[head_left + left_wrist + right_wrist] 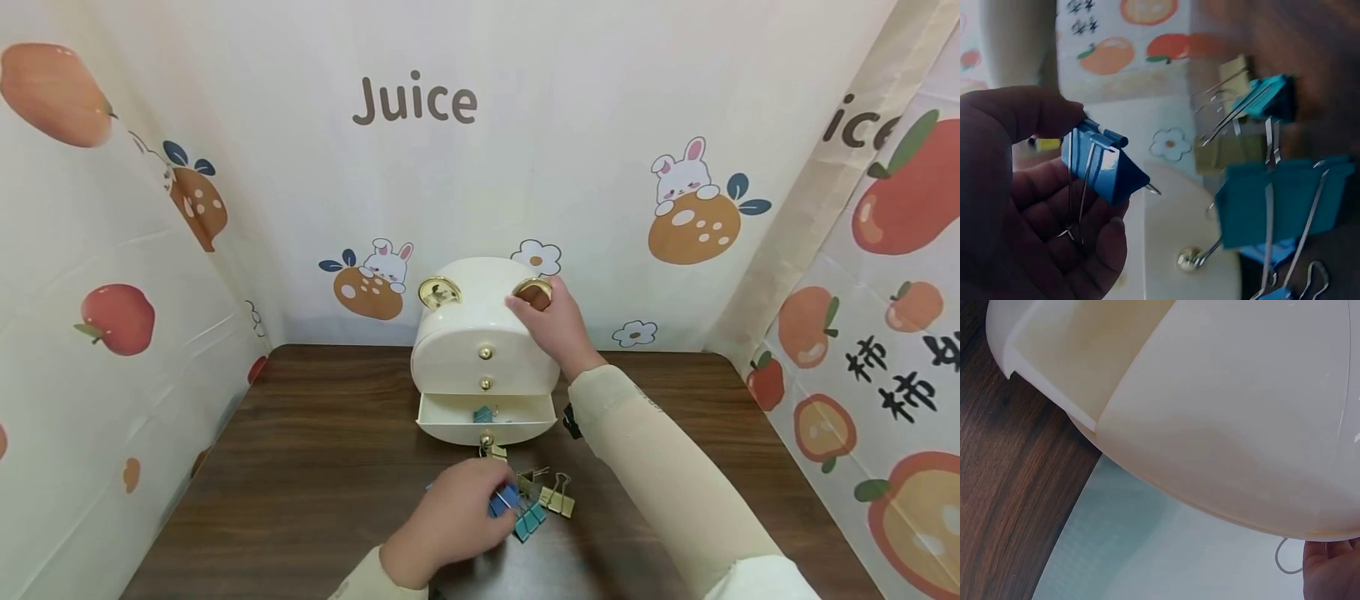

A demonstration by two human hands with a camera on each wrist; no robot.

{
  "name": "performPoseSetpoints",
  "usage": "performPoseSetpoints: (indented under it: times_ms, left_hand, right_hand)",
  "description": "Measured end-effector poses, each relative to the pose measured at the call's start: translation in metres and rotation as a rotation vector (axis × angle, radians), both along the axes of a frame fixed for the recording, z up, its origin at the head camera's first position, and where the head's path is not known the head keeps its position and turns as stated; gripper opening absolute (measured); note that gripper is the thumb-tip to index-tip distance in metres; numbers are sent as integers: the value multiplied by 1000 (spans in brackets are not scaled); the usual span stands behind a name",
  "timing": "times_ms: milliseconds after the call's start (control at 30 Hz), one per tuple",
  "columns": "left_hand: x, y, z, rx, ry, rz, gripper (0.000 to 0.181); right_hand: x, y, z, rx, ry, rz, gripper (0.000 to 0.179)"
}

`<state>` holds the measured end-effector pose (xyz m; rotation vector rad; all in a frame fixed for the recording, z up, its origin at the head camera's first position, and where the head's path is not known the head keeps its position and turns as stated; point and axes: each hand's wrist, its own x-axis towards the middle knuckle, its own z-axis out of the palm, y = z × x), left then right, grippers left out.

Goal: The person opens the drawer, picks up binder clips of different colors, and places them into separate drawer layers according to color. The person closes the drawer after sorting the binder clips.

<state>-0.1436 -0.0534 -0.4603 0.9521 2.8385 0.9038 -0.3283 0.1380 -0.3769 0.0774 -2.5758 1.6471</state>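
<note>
My left hand (461, 510) pinches a blue binder clip (1104, 164) between thumb and fingers, in front of the white drawer box (450, 358). Beside it on the table lie a teal binder clip (530, 522), a large teal one in the left wrist view, and a gold binder clip (557, 500). The box's lowest drawer (450, 431) is pulled out, with a small teal clip (483, 414) inside. My right hand (562, 325) holds the box's right gold-rimmed ear (534, 292); in the right wrist view only part of that hand shows at the lower right corner.
Gold knobs (486, 353) stick out from the box front, and another gold-rimmed ear (439, 292) stands on its left. A black object (572, 422) lies by the box, partly behind my right sleeve. Printed fabric (487, 183) hangs behind the brown wooden table (330, 433).
</note>
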Motion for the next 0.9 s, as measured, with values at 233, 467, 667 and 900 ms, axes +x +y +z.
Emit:
performPoseSetpoints:
  times_ms: [233,467,667,900]
  left_hand:
    - [12,17,-13,-204,-9,-69,13]
    - [19,19,-26,-371,83,-125,12]
    - [20,18,-30,-521,121,-167,11]
    - [20,19,-42,-593,209,-167,13]
  right_hand:
    - [0,1,0,4,-6,-1,73]
    - [-2,0,0,-8,-10,1,75]
    - [-1,-1,1,-16,-14,-1,74]
    - [-1,-1,-1,-7,-13,-3,75]
